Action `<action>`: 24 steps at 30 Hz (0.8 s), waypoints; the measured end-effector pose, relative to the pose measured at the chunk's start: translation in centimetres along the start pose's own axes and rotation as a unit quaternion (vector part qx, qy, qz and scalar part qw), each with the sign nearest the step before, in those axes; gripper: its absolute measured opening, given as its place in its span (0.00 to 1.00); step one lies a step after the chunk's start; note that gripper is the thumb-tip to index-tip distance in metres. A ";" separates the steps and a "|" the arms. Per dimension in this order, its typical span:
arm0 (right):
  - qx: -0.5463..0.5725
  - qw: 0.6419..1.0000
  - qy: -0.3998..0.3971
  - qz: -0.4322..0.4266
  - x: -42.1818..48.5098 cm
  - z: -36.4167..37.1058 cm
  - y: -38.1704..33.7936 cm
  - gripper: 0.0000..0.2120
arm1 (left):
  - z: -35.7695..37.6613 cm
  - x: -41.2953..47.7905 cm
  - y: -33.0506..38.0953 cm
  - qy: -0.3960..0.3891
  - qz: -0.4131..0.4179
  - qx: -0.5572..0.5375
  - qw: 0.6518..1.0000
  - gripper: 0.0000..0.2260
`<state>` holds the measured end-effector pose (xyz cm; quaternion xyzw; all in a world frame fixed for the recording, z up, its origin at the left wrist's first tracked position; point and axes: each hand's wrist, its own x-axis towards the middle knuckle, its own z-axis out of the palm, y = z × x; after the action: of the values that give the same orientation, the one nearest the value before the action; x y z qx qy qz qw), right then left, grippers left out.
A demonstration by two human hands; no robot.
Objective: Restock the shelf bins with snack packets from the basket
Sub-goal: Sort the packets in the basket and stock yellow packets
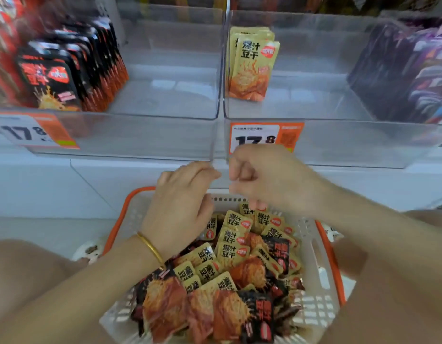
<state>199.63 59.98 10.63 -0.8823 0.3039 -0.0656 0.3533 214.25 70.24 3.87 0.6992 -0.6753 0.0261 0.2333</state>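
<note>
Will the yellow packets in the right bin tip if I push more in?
Probably: the yellow packets stand on edge against the right bin's left wall, nothing propping their other side. They look thin and light, so may slide; glossy film could slip.

An orange-and-white left price label (33, 131) reads 17.8, and the right price label (264, 136) shows the same figure. Both sit above the white shelf ledge (115, 175). Dark purple packs (408, 70) stand at the far right, and blurred red packs (3, 33) at the far left. Pale floor (41, 227) lies below the ledge. A gold bangle (150, 247) circles one wrist.
</note>
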 end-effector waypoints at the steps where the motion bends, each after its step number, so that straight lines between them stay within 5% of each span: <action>1: -0.054 0.996 -0.064 0.016 0.5 2.3 1.4 0.03 | 0.6 -0.3 -0.2 -0.023 -0.033 -0.010 0.999 0.17; 5: -0.204 0.952 -0.215 0.073 3.0 10.9 9.7 0.09 | 2.1 -0.6 -0.7 -0.083 -0.137 -0.093 0.983 0.15; 10: -0.234 0.926 -0.262 0.141 2.5 17.7 16.4 0.09 | 3.1 -1.0 -0.8 -0.113 -0.153 -0.140 0.972 0.13; 16: -0.273 0.942 -0.184 0.059 3.9 15.6 14.0 0.06 | 4.3 -1.0 -1.0 -0.151 -0.136 -0.127 0.971 0.15; 24: -0.141 0.983 -0.105 -0.048 2.0 6.0 8.1 0.01 | 4.6 -0.3 -0.6 -0.188 -0.111 -0.141 0.966 0.13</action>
<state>199.30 57.72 0.66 -0.9390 0.2286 0.0536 0.2514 213.56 68.83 -0.50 0.7219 -0.6224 -0.2272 0.1996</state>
